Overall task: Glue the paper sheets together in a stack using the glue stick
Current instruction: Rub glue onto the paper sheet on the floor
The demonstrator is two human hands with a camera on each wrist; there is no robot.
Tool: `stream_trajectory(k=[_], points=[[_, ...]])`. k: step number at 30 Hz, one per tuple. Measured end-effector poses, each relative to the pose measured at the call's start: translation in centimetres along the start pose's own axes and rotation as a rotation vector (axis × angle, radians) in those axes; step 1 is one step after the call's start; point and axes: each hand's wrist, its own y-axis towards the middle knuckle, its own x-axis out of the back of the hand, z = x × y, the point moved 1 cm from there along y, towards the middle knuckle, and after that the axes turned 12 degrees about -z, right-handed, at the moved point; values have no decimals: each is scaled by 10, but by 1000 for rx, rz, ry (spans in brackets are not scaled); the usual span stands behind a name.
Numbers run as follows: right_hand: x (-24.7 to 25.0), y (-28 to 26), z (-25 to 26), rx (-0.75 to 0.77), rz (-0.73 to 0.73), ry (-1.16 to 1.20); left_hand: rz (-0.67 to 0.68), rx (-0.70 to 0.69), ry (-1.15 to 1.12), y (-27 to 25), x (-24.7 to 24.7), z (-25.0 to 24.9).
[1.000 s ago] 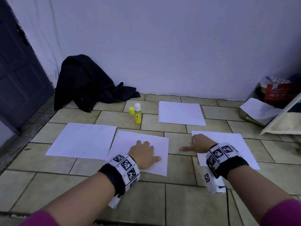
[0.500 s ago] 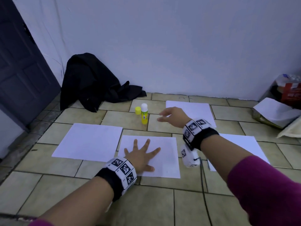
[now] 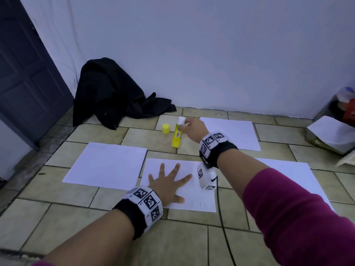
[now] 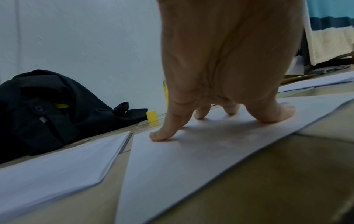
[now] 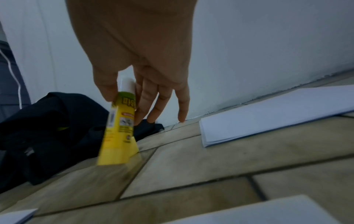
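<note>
The step in hand is picking up the glue stick (image 3: 177,135), which stands uncapped on the floor (image 3: 57,223) at upper centre of the head view, its yellow cap (image 3: 166,128) just to its left. The right hand (image 3: 193,129) has thumb and fingers closed on the stick's upper part; the base looks to be at the tile or barely off it. The left hand (image 3: 167,186) lies flat with fingers spread, pressing the middle sheet (image 3: 196,196) near the frame's centre. Three more sheets lie apart: left (image 3: 105,166), right (image 3: 299,181) and far (image 3: 234,133).

Next, the stick likely has to be carried to the pinned sheet and rubbed over it.

The right wrist view alone shows the pinch itself, thumb on one side and fingers (image 5: 145,98) on the other. The left wrist view shows fingertips (image 4: 159,136) bearing on the paper; there the stick is almost hidden.
</note>
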Motion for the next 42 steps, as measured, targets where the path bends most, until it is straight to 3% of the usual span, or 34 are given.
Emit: stream_trajectory(k=[4, 5, 9, 15, 18, 21, 31, 42], points=[[30, -17, -16, -167, 112, 275, -18, 20, 4, -1, 4, -2], [38, -23, -22, -190, 139, 246, -22, 29, 11, 0, 7, -4], [65, -32, -41, -67, 53, -239, -66, 55, 110, 8, 19, -19], [85, -38, -52, -129, 36, -163, -150, 2, 238, 22, 33, -26], [88, -42, -49, -55, -73, -150, -258, -102, 197, 29, 35, -28], [82, -43, -48, -1, -124, -97, -217, -126, 73, 37, 29, -28], [45, -45, -49, 51, -53, -110, -243, -106, 27, 42, 20, -24], [71, -80, -59, 57, 96, -301, -223, -103, 67, 39, 25, -24]])
